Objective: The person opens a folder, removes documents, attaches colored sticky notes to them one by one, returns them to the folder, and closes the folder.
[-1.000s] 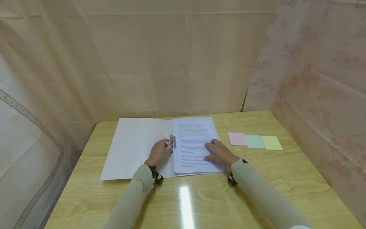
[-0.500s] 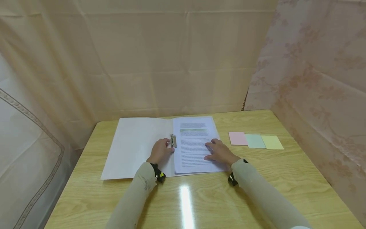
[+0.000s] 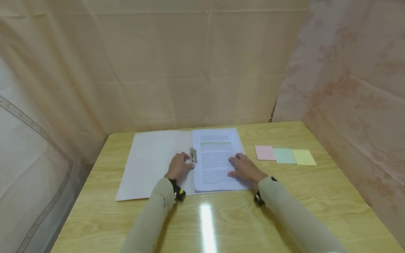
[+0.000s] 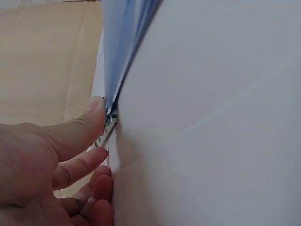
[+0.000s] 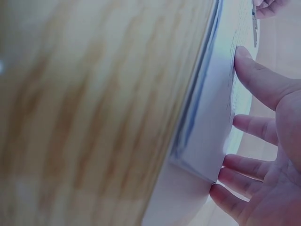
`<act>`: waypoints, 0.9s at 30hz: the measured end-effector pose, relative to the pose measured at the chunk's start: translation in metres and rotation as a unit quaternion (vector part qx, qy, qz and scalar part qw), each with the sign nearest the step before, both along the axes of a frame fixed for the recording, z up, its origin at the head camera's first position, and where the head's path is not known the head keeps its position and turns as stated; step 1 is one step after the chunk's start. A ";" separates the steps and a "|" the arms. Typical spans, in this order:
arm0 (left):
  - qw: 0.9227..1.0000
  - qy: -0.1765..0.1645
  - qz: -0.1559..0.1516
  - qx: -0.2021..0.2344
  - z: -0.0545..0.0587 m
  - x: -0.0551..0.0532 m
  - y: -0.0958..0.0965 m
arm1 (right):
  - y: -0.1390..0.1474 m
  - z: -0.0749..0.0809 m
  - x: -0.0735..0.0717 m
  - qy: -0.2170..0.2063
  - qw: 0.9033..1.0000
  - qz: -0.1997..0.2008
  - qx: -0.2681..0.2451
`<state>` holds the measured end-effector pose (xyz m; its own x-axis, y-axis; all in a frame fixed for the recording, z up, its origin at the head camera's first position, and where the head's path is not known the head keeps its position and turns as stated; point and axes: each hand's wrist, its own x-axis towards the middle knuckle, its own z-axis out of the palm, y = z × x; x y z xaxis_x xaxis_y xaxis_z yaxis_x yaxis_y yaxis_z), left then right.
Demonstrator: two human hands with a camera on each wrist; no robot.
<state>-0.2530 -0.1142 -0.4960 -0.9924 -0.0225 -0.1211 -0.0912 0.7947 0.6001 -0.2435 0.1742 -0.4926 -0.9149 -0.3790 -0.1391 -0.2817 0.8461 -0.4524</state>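
A white folder (image 3: 148, 158) lies spread flat on the table. On its right half rests a stack of printed paper (image 3: 216, 168), its top sheet marked with a green highlighted line. A metal lever clip (image 3: 193, 155) sits at the stack's left edge. My left hand (image 3: 179, 165) is beside that clip, thumb tip by the paper edge and fingertips against the folder; in the left wrist view a gap shows between thumb and forefinger. My right hand (image 3: 248, 168) spreads its fingers over the sheet's right side, fingertips touching the paper.
To the right, pink (image 3: 265, 153), green (image 3: 284, 155) and yellow (image 3: 303, 157) sticky note pads lie in a row on the wooden table (image 3: 253, 225). Curtains (image 3: 158, 70) hang behind the table and at both sides.
The head view has shifted slightly. The folder's left cover edge has come a little to the right. Both hands stay almost where they were.
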 end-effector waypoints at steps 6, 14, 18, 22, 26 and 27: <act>1.000 0.004 -0.001 0.013 -0.005 -0.001 -0.002 | 0.000 0.002 0.001 -0.004 1.000 0.000 0.009; 0.995 -0.019 -0.009 0.095 0.004 0.000 -0.010 | -0.002 0.002 0.000 -0.007 1.000 -0.003 0.013; 0.993 -0.034 0.000 0.116 0.008 0.001 -0.013 | -0.003 0.001 0.001 -0.007 1.000 0.000 0.011; 0.991 -0.030 0.000 0.129 0.007 0.000 -0.015 | -0.003 0.001 0.001 -0.011 1.000 0.003 0.007; 0.989 -0.013 -0.006 0.150 0.006 -0.002 -0.017 | -0.002 0.001 0.001 -0.006 1.000 0.000 0.008; 0.988 -0.008 -0.005 0.157 0.005 -0.003 -0.017 | -0.002 0.001 0.000 -0.004 1.000 0.000 0.008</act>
